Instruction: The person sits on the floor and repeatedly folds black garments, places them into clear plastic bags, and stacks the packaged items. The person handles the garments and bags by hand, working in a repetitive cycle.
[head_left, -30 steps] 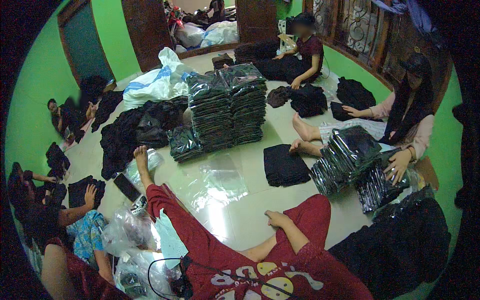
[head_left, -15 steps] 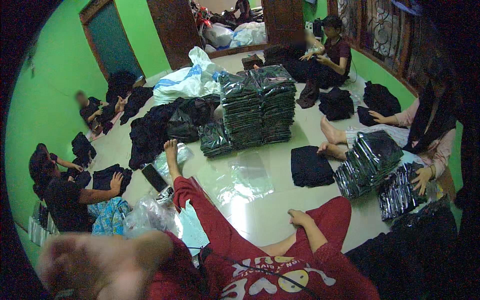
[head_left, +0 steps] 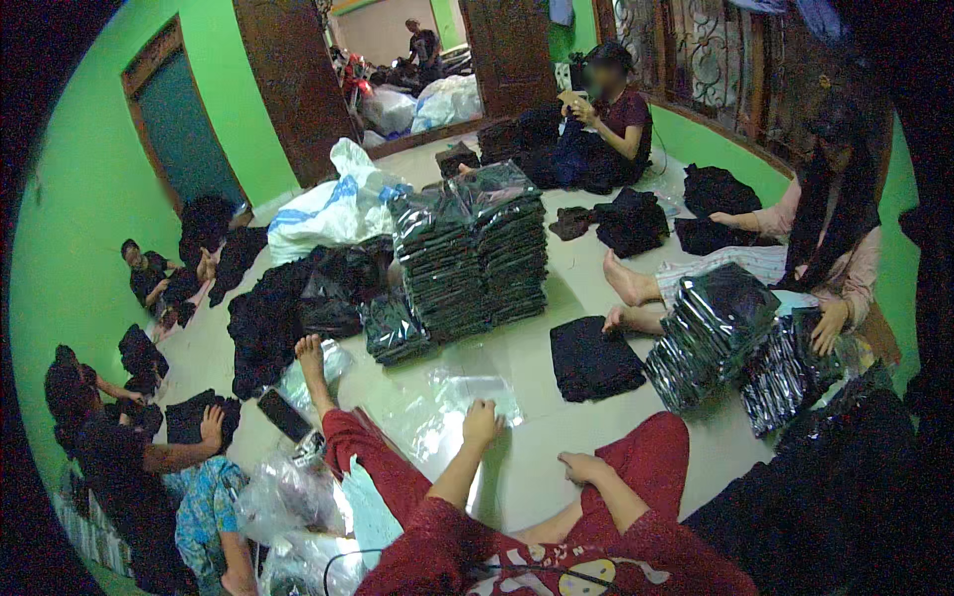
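My left hand [head_left: 484, 424] is held over the floor in front of me, its fingers curled in with nothing visible in them. Flat clear plastic bags [head_left: 447, 382] lie on the floor just beyond it. Beside my right knee, my right hand [head_left: 581, 467] rests loosely closed, and no object shows in it. A folded black garment stack [head_left: 596, 360] lies ahead of that hand. Past the plastic stands a tall double stack of bagged dark garments [head_left: 472, 263], with a lower bagged pile [head_left: 393, 328] against its left side.
A phone [head_left: 284, 413] and crumpled clear plastic [head_left: 288, 487] lie left of my leg. Black cloth heaps [head_left: 273, 318] and a white sack [head_left: 318, 214] are behind. Several people sit around; one at right [head_left: 835, 238] is by leaning bagged stacks [head_left: 711, 333]. Black cloth [head_left: 815, 507] is near right.
My left hand has gone from a blur close up at lower left to over the floor in the middle. The view has shifted. The person at the back now raises both hands.
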Demonstrator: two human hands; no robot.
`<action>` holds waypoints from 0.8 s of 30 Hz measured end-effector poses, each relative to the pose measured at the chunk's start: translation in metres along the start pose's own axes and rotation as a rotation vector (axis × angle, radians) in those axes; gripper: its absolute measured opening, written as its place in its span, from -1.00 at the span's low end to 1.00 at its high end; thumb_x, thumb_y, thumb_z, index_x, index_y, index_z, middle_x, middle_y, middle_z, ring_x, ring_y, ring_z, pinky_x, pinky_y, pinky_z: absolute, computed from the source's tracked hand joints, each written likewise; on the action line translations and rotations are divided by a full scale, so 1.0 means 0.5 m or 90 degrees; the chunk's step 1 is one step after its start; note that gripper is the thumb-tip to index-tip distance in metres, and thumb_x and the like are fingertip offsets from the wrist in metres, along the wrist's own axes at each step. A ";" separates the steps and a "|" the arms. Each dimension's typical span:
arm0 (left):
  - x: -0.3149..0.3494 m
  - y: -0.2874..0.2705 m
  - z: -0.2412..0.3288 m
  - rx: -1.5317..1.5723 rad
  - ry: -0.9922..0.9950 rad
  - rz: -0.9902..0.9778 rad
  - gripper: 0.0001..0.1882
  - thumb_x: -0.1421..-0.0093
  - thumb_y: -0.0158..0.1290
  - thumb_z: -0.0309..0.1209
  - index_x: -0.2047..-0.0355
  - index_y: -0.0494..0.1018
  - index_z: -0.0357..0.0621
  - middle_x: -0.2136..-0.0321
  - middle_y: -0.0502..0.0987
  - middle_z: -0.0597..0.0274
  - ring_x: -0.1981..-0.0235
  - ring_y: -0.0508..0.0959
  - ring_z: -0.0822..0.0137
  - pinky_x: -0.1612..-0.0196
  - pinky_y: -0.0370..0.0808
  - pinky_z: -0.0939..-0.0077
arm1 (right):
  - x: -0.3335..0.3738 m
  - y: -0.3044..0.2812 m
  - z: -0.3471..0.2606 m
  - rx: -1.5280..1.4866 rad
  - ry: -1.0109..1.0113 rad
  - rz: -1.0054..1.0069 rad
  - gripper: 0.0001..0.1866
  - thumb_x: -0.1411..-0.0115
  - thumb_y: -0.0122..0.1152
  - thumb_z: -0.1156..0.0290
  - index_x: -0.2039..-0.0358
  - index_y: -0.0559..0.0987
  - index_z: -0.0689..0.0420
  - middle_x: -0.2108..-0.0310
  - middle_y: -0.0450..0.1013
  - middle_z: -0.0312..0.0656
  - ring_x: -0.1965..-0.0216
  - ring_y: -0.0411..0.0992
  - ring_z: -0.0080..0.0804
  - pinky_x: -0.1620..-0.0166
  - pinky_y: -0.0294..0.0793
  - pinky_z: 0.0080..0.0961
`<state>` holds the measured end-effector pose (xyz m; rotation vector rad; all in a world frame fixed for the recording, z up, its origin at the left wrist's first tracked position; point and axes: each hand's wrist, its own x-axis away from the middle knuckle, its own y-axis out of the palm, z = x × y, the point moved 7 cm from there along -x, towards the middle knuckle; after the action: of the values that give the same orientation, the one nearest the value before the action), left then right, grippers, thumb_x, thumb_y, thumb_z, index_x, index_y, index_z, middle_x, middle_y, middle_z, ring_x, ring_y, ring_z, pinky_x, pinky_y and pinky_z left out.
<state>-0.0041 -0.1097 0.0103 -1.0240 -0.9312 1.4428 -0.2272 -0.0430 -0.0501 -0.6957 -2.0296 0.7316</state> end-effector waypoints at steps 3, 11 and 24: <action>0.032 0.033 -0.046 -0.010 -0.034 -0.012 -0.70 0.01 0.02 -0.25 0.28 0.35 -0.09 0.27 0.33 0.04 0.20 0.38 0.03 0.29 0.42 0.16 | -0.019 0.000 -0.005 0.023 -0.009 0.007 -0.52 -0.01 -0.04 0.43 -0.02 0.26 0.10 0.30 0.46 -0.03 0.25 0.43 -0.13 0.22 0.40 -0.30; 0.045 -0.002 -0.079 0.039 -0.042 0.043 -0.83 -0.03 -0.08 -0.35 0.36 0.35 -0.11 0.41 0.43 0.05 0.32 0.45 0.06 0.34 0.43 0.18 | -0.018 -0.007 -0.012 -0.069 -0.012 -0.010 -0.51 -0.02 -0.06 0.49 -0.03 0.24 0.10 0.35 0.47 -0.01 0.30 0.44 -0.12 0.24 0.40 -0.33; 0.073 -0.016 -0.028 -0.017 0.083 -0.028 -0.69 -0.03 -0.03 -0.24 0.29 0.31 -0.19 0.32 0.36 0.06 0.26 0.43 0.07 0.31 0.44 0.20 | -0.038 0.006 0.000 -0.112 -0.054 0.007 -0.49 0.00 -0.16 0.58 -0.05 0.22 0.12 0.44 0.49 -0.09 0.60 0.43 -0.40 0.52 0.41 -0.47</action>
<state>0.0099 -0.0722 0.0100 -1.0969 -0.8759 1.3145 -0.2172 -0.0541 -0.0622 -0.7881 -2.1888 0.6020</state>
